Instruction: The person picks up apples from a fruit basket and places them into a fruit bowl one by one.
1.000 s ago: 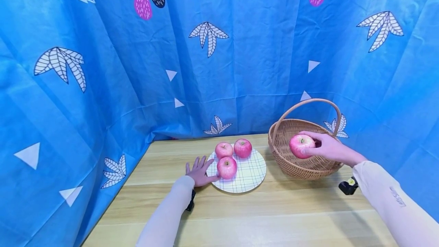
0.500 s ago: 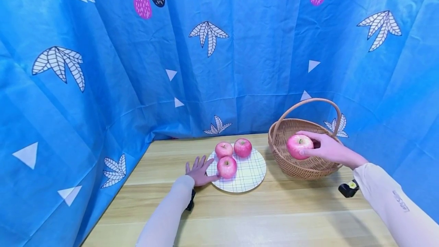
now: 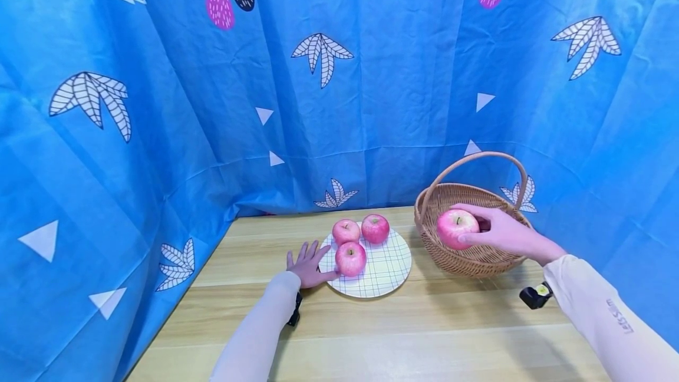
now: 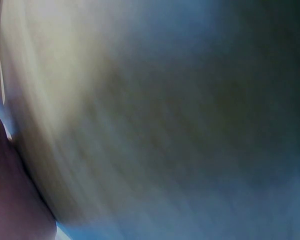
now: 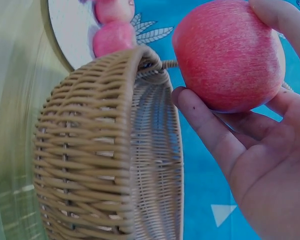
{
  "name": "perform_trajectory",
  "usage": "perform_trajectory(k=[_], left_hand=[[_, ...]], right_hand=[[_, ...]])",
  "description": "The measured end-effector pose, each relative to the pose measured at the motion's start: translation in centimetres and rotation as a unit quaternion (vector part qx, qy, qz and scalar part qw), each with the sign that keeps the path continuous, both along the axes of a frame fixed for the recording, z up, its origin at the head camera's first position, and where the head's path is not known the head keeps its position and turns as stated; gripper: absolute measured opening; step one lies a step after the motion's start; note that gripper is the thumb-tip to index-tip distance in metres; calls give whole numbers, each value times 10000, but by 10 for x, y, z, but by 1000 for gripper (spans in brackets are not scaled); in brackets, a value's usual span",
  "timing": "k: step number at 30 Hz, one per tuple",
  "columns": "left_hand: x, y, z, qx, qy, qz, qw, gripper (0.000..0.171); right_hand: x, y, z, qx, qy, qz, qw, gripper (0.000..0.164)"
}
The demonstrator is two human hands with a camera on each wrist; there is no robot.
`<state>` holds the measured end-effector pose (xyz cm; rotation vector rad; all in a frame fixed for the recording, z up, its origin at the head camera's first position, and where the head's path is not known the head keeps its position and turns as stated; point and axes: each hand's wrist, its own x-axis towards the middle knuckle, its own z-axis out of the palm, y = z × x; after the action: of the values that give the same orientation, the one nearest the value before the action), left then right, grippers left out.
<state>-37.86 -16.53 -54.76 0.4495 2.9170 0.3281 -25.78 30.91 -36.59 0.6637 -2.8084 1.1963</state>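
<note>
My right hand (image 3: 501, 230) grips a red apple (image 3: 457, 229) above the wicker basket (image 3: 477, 264). In the right wrist view the thumb and fingers curl round that apple (image 5: 230, 55), which hangs beside the basket's rim (image 5: 130, 100). Three more apples sit together on a round white plate (image 3: 389, 276) with a checked pattern: a front one (image 3: 350, 259), a back left one (image 3: 346, 231) and a back right one (image 3: 375, 229). At the plate's left edge lies my left hand (image 3: 310, 265), fingers spread, thumb near the front apple. The left wrist view is mostly blurred.
The basket's tall arched handle (image 3: 472, 155) rises over its opening. A light wooden table (image 3: 339, 335) carries the plate and basket. Blue patterned cloth (image 3: 339, 122) hangs behind the table and along both sides.
My right hand has moved a little to the left over the basket, carrying the apple. The left hand and the three apples on the plate have stayed put.
</note>
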Motion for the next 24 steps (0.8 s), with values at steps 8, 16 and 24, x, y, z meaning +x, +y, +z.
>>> perform_trajectory(k=[8, 16, 24], left_hand=[[0, 0, 0, 10, 44, -33, 10000, 105], [11, 2, 16, 45, 23, -103, 9999, 104], [11, 2, 16, 50, -14, -108, 9999, 104]], right_hand=[[4, -11, 1, -24, -80, 97, 9999, 60], [4, -23, 0, -84, -130, 80, 9998, 64], [5, -36, -4, -269, -249, 77, 9993, 63]])
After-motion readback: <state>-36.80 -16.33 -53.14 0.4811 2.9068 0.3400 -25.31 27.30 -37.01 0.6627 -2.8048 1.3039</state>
